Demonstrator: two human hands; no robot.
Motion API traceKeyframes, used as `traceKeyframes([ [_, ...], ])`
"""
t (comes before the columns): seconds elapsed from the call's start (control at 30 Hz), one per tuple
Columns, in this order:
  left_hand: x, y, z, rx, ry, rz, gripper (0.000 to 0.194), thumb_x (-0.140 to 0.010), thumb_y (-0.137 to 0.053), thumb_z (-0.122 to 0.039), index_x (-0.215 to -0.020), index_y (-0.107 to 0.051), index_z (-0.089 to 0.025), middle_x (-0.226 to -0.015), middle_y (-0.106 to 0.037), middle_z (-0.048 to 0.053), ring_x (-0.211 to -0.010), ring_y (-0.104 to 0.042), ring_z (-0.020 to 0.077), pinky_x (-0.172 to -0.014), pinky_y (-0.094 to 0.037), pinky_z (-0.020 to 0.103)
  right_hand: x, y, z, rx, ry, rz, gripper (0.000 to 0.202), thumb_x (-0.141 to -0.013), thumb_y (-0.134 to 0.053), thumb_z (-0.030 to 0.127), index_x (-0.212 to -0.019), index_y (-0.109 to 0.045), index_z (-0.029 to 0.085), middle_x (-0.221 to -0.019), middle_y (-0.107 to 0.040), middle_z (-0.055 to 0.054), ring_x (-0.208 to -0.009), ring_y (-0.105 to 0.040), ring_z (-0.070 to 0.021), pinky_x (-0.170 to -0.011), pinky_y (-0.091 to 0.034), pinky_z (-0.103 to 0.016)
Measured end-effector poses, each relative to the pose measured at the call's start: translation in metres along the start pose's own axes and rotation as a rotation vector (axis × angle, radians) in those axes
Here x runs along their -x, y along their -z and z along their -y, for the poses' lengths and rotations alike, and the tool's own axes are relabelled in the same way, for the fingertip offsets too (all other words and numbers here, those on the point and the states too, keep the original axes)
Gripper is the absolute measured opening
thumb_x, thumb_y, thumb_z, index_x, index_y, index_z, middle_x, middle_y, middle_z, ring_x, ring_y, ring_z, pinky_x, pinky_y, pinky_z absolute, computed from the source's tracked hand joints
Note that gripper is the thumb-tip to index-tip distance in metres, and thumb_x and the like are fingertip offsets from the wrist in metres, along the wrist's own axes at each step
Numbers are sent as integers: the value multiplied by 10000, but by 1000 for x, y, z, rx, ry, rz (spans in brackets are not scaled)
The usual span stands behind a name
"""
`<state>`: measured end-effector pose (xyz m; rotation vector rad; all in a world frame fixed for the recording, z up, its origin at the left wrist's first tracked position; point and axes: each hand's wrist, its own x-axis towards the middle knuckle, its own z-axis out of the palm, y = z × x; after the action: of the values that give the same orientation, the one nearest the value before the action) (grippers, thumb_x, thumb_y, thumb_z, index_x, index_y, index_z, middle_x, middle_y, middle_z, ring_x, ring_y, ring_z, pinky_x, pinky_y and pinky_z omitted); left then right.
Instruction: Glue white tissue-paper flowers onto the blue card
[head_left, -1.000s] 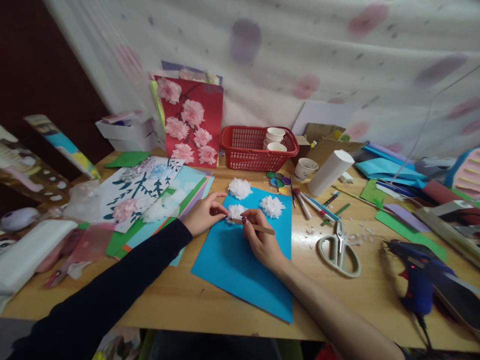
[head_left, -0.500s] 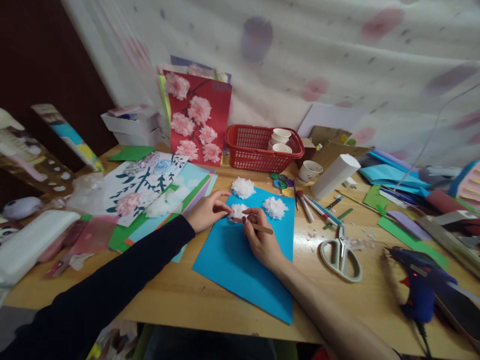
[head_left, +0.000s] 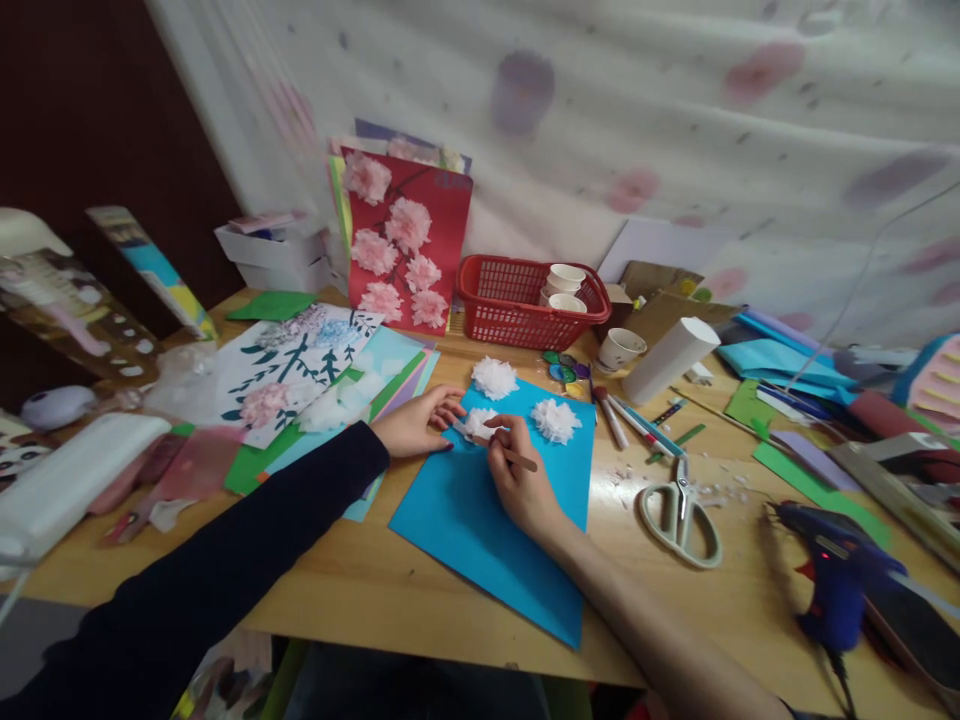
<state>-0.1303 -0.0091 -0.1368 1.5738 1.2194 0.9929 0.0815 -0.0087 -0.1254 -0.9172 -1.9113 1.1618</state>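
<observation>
A blue sheet lies on the wooden table with three white paper flowers at its upper part. My right hand is closed on a thin brown stick, whose tip is at the middle-left flower. Just left of that flower is my left hand, fingers curled at the sheet's edge; what they hold, if anything, is too small to tell. The other flowers are the top one and the right one.
Scissors and a blue glue gun lie to the right. A red basket with cups stands behind, beside a red flower picture. Papers cover the left side, and a white roll stands back right.
My left hand has drawn slightly back from the middle-left flower, its fingers curling more. My right hand stays there with the stick. The whole view has shifted a little.
</observation>
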Motion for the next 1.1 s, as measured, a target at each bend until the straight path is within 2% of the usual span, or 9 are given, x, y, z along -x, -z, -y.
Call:
traceKeyframes([
  [0.27,0,-1,5,-4,6,6,737,-600,-777,-104,-1278,-499,-181,-1153,-641,112,-975,-628,195,-888,-509,414,1,7,-2,-444,-108,-346,205,-835,-551,359,-994,-477,253,-520,-445,94,-473,-426,-147,-482,-357,-273],
  [0.4,0,2,-7,2,32,-26,692,-579,-776,-124,-1227,-537,-171,-1144,-659,120,-929,-649,187,-842,-533,377,-3,14,-5,-657,-190,-405,218,-724,-606,296,-913,-507,248,-441,-375,124,-413,-342,-116,-450,-326,-252],
  [0.47,1,18,-18,-30,22,-134,549,-635,-731,-162,-1161,-575,-172,-1158,-668,123,-912,-666,183,-808,-540,348,-5,16,-6,-717,-217,-438,221,-689,-616,281,-884,-517,245,-425,-358,129,-399,-324,-108,-443,-323,-248],
  [0.53,5,44,-31,-137,-20,-349,387,-712,-662,-216,-1092,-606,-171,-1145,-686,116,-916,-678,184,-806,-532,329,-6,17,-5,-752,-238,-465,220,-676,-627,280,-870,-528,244,-413,-352,129,-391,-312,-103,-440,-324,-248],
  [0.63,17,90,-43,-371,-25,-652,331,-758,-628,-278,-1069,-632,-166,-892,-738,69,-845,-692,202,-800,-514,321,-6,18,-4,-789,-270,-492,218,-667,-643,280,-858,-545,238,-400,-357,123,-394,-303,-100,-441,-326,-246],
  [0.73,28,117,-39,-602,143,-694,256,-754,-622,-310,-957,-682,-166,-766,-728,49,-744,-683,210,-717,-504,297,-6,18,-3,-812,-295,-501,225,-656,-661,276,-845,-547,234,-399,-374,115,-405,-311,-99,-443,-330,-244],
  [0.8,27,120,-30,-726,220,-672,212,-776,-599,-327,-875,-700,-170,-784,-731,60,-740,-670,217,-713,-499,301,-6,18,-4,-820,-301,-497,233,-654,-672,279,-842,-542,235,-405,-382,113,-409,-312,-97,-446,-333,-244],
  [0.93,9,102,-9,-828,233,-641,198,-794,-607,-329,-865,-718,-181,-899,-718,89,-826,-649,236,-829,-492,334,-6,19,-4,-807,-279,-469,219,-669,-661,284,-841,-532,238,-417,-384,110,-414,-323,-102,-453,-338,-250],
  [1.1,-11,94,-1,-898,262,-624,93,-738,-683,-268,-778,-711,-189,-1005,-676,131,-1044,-595,326,-962,-433,434,-6,19,-6,-787,-261,-424,215,-674,-665,318,-835,-546,238,-418,-382,107,-411,-325,-106,-454,-333,-261],
])
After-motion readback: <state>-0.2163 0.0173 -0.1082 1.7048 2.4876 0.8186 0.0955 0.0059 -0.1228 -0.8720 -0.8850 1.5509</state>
